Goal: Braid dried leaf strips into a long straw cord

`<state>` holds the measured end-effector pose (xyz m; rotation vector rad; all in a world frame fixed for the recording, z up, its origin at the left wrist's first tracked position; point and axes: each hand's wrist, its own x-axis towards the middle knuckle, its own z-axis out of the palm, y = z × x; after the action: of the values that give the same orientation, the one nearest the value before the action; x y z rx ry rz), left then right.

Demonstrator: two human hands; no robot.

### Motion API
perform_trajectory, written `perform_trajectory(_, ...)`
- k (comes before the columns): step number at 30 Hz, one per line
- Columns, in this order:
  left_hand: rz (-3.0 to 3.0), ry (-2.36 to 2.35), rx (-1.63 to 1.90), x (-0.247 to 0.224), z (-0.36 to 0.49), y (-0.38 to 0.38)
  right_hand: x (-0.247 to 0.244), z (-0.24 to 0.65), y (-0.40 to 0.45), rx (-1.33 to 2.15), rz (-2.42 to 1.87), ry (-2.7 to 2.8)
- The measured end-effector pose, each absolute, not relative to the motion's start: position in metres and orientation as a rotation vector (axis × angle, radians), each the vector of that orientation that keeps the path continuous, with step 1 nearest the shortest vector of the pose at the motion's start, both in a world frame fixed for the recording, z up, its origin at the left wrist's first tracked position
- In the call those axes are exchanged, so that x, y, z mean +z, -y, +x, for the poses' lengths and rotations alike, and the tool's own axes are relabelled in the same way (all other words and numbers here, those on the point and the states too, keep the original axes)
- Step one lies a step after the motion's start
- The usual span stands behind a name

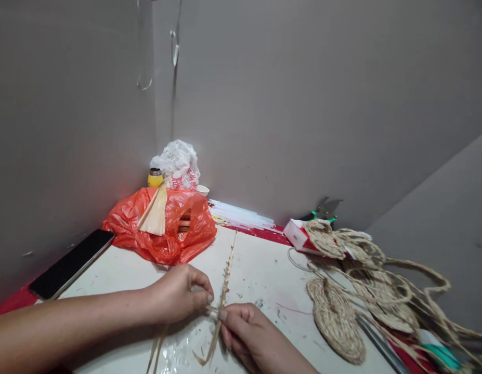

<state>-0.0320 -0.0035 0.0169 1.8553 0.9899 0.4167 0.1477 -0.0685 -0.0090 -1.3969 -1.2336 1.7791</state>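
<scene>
Over the front of the white board, my left hand (183, 294) pinches a thin straw-coloured strip that runs sideways toward the other hand. My right hand (246, 328) is closed around the lower part of a braided straw cord (225, 283), thumb on top. The cord points away from me, with short knobbly ends along its sides and a thin tip at the far end. Loose flat strands (211, 347) hang below my right hand, and more strips (157, 347) dangle beneath my left wrist.
A red plastic bag (137, 244) with a dry husk (154, 213) on it stands behind my left hand. A phone (73, 264) lies left. At right are a woven straw sole (336, 322), coiled braids (381, 283) and a metal tool (377, 340). White sticks (243, 214) lie at the back.
</scene>
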Motion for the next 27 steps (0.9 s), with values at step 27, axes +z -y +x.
perform_trajectory(27, 1.499, -0.982, 0.765, 0.013, -0.012, 0.046, -0.006, 0.144, 0.073, 1.885, -1.14, 0.985)
